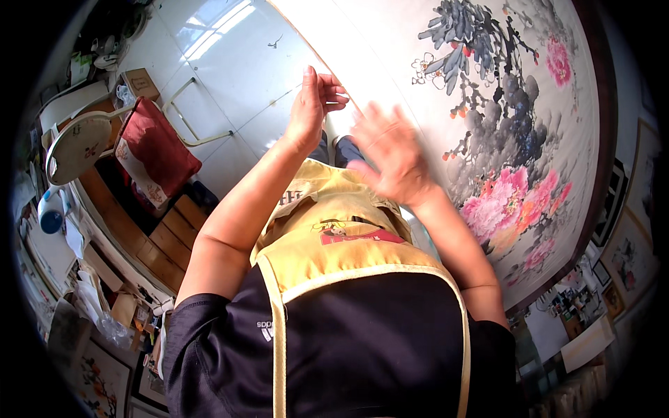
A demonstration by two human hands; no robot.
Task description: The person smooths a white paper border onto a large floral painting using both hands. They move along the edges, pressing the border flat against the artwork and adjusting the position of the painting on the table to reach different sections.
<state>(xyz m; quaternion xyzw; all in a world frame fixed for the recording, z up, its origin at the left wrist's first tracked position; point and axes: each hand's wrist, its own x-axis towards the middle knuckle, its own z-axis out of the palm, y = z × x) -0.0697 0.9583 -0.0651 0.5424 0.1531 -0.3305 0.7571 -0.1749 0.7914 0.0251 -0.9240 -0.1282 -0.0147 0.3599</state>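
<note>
A large painting [481,132] on pale paper, with pink flowers, dark leaves and grey ink rocks, fills the right side. My left hand [312,110] is at its near-left edge, thumb raised apart from the loosely bent fingers. Those fingertips meet the paper's edge; whether they touch it I cannot tell. Just to the right, my right hand [394,153] is spread flat over the blank margin, its fingers smeared by motion. Nothing shows in its grasp. I wear a yellow apron [348,258] over a dark shirt.
On the left stand a chair with a red cloth [153,150] and a round fan-like disc [78,148]. A wooden cabinet [174,237] and cluttered shelves lie beyond. A cardboard box [141,83] rests by the tiled floor [230,76]. Framed pictures [620,258] hang at the far right.
</note>
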